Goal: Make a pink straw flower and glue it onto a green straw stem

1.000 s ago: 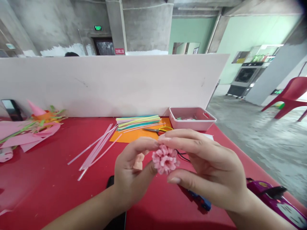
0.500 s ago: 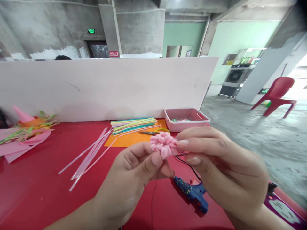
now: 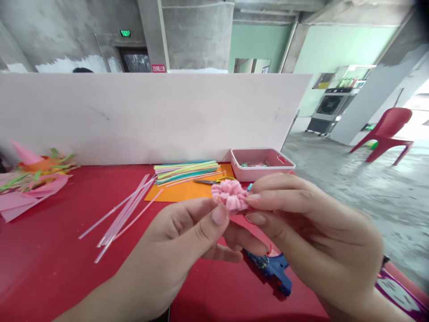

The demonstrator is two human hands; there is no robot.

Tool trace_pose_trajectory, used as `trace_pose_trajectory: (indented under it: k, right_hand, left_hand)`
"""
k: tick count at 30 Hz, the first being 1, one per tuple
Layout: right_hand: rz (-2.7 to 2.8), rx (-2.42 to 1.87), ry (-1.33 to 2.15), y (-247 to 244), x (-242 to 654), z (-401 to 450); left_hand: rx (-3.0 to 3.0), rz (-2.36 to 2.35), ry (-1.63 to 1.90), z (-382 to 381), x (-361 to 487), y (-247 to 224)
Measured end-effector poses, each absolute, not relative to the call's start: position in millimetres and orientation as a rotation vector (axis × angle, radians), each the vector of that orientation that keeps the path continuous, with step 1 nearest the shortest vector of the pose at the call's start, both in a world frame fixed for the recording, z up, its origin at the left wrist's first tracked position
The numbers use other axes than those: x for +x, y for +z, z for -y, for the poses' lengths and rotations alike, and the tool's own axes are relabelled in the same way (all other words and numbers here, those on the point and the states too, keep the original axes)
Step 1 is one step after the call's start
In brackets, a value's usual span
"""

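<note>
A small pink fluffy flower (image 3: 230,195) is held up between both hands above the red table (image 3: 134,279). My left hand (image 3: 187,246) pinches its left and lower side with thumb and forefinger, the other fingers reaching right beneath it. On the right edge of the flower, the thumb and forefinger of my right hand (image 3: 311,232) are closed. A small light-blue thing (image 3: 250,187) shows just behind those right fingertips. Below the hands lies a blue glue gun (image 3: 273,268), partly hidden by my left fingers.
Behind the hands, coloured stems (image 3: 187,172) and yellow-handled scissors (image 3: 209,181) lie on orange paper (image 3: 161,194). A pink basket (image 3: 263,172) stands back right. Pale pink strips (image 3: 125,214) lie left of centre, pink paper crafts (image 3: 36,192) far left. A white board (image 3: 150,120) closes off the back.
The flower has tilted slightly and its front petals show more. My left fingers have stretched rightward under it, and my right thumb has moved closer to it. The view has shifted a little.
</note>
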State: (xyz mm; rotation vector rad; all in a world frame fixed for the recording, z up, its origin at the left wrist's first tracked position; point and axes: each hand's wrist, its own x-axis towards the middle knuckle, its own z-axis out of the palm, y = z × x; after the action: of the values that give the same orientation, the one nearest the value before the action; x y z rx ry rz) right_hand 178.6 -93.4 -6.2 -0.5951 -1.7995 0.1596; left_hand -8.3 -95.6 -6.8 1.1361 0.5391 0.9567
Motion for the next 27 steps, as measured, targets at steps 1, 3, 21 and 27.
trace_pose_trajectory:
  k: [1,3,21,27]
  right_hand:
    - [1.802,-0.588,0.168,-7.2,177.6,93.6]
    - [1.793,-0.571,0.207,-8.8,175.7,94.5]
    - [1.763,-0.769,0.216,-8.2,174.2,111.2]
    - [1.784,-0.673,0.323,-4.3,178.1,109.9]
  left_hand:
    - [1.17,-0.558,0.958,94.8,-10.4,-7.7]
    - [1.24,-0.588,0.981,93.4,-12.2,-9.5]
    - [1.586,-0.665,1.083,93.5,-5.3,-8.2]
    - [1.182,-0.448,0.882,92.6,-10.7,-15.7]
